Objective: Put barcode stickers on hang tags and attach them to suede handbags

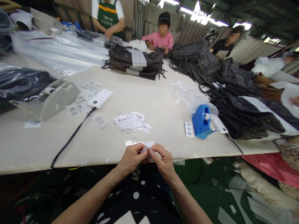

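At the table's near edge, my left hand (131,158) and my right hand (163,161) meet with thumbs and fingers pinched together. Between the fingertips is a small white tag (145,148), partly hidden by the fingers. Just beyond them, a clear plastic packet (132,143) and a white card edge (149,143) lie on the table. Farther in sits a loose pile of white tags with reddish print in clear sleeves (132,121).
Barcode labels (79,107), a white power bank (100,99) with a black cable, and a grey tape dispenser (58,98) lie left. A blue tape dispenser (201,123) stands right. Dark bags (135,60) are stacked at the back and right. Several people work around the table.
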Available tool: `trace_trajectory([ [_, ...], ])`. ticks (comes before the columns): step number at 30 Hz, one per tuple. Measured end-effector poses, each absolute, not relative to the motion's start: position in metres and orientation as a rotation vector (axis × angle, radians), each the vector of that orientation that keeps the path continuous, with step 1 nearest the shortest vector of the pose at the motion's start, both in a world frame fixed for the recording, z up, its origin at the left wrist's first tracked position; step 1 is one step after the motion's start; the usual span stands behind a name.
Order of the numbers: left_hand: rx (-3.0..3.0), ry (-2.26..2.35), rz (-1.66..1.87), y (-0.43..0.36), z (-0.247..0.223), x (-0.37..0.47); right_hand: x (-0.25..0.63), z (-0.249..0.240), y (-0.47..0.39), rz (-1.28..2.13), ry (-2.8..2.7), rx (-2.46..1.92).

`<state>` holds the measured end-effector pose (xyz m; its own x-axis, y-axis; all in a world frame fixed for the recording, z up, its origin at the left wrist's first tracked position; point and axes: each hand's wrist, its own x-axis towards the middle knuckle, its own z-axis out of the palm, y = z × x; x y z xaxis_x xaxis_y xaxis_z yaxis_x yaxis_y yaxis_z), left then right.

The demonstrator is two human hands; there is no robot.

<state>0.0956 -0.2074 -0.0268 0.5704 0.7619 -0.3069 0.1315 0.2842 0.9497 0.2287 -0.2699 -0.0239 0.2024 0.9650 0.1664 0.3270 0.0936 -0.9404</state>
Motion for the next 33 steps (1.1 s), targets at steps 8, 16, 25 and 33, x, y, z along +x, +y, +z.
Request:
trace_trajectory([
  [8,1.303,0.936,0.492,-0.207,-0.032,0.098,0.229,-0.036,-0.271,0.889,-1.180,-1.447],
  [16,1.336,0.914,0.472,-0.216,-0.024,0.067,0.227,-0.050,-0.265,0.826,-0.808,-1.358],
  [25,1.294,1.237,0.718,-0.201,-0.038,-0.009,0.247,-0.035,-0.247,-0.111,-1.651,-1.162],
  [33,1.703,1.971,0.513,-0.171,-0.069,-0.039,0.237,-0.001,-0.245,-0.470,-1.791,-1.128],
])
